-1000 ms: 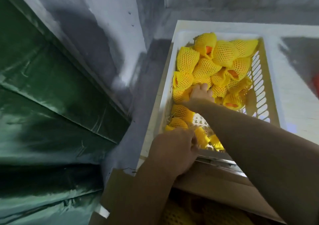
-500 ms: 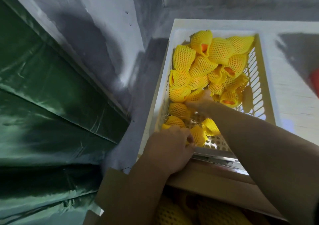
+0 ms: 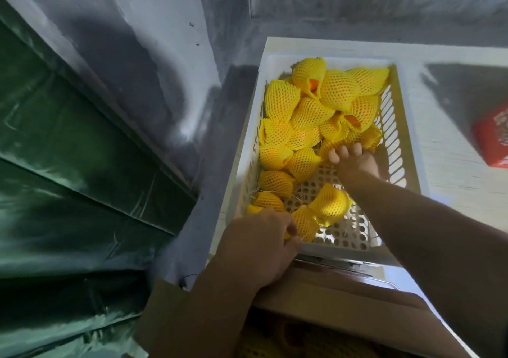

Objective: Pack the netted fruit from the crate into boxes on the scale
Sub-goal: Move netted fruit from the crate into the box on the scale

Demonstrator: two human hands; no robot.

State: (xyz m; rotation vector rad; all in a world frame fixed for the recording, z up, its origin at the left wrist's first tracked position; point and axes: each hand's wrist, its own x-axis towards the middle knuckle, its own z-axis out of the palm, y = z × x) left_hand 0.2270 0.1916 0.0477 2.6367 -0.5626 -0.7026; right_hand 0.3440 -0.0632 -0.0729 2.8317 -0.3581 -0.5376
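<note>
Netted fruit point(image 3: 316, 115) fills the far half of the white crate point(image 3: 409, 148); more lies in the cardboard box point(image 3: 343, 311) at the near edge. Compared with half a second earlier, the right hand point(image 3: 354, 162) has shifted rightward along the pile, exposing one loose fruit point(image 3: 330, 205). Its fingers curl down onto a fruit; whether they grip cannot be told. The left hand point(image 3: 261, 250) remains at the near-left corner, pinching a netted fruit point(image 3: 303, 224).
</note>
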